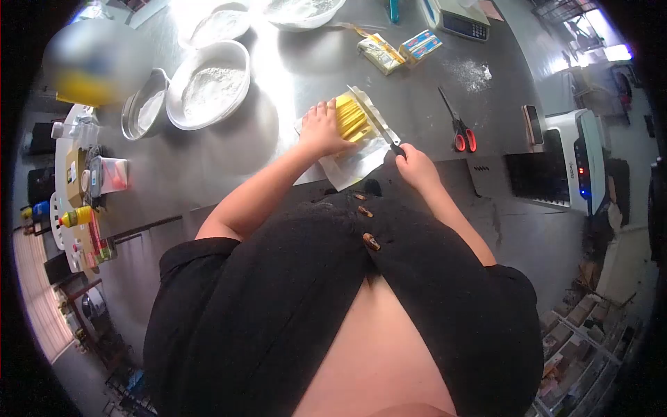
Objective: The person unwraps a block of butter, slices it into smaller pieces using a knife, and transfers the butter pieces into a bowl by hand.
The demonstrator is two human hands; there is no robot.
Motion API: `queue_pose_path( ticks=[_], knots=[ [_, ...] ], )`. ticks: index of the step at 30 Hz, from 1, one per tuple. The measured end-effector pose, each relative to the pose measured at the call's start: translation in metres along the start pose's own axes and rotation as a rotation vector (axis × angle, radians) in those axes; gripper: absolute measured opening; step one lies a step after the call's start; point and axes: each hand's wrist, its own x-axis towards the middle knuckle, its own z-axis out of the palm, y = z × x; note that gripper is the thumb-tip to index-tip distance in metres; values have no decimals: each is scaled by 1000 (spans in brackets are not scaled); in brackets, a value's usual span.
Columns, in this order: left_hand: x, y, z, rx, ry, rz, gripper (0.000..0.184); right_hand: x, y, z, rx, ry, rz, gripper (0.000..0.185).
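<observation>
A yellow block of butter (353, 119), cut into strips, lies on its opened paper wrapper (345, 171) near the table's front edge. My left hand (322, 131) holds the block from its left side, thumb toward me and fingers over the far part. In my right hand (417, 167) is a knife (379, 124), gripped by its dark handle. Its blade runs along the right side of the butter, pointing away from me. Whether the edge is in the butter or just beside it, I cannot tell.
Bowls of white powder (214, 94) stand at the left and back. Two wrapped packs (381, 54) (420, 46) lie beyond the butter, with a scale (455, 21) behind. Red-handled scissors (461, 132), a phone (533, 125) and a white appliance (580, 163) are on the right.
</observation>
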Motion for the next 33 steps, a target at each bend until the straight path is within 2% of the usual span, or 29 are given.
queue_pose_path(
  ticks=[4, 11, 19, 29, 33],
  knots=[
    [3, 0, -6, 6, -93, -15, 121, 8, 3, 0, -74, -102, 83, 35],
    [11, -5, -6, 25, -104, 23, 114, 19, -2, -7, -172, -236, 146, 33],
    [6, -7, 7, -56, 7, 172, 102, 16, -7, -1, -172, -205, 172, 33],
    [-1, -5, 15, -96, 12, 223, 98, 15, -7, 2, -167, -212, 182, 36],
    [-2, -2, 12, -65, 34, 177, 98, 15, -8, 1, -178, -223, 198, 37]
  ],
)
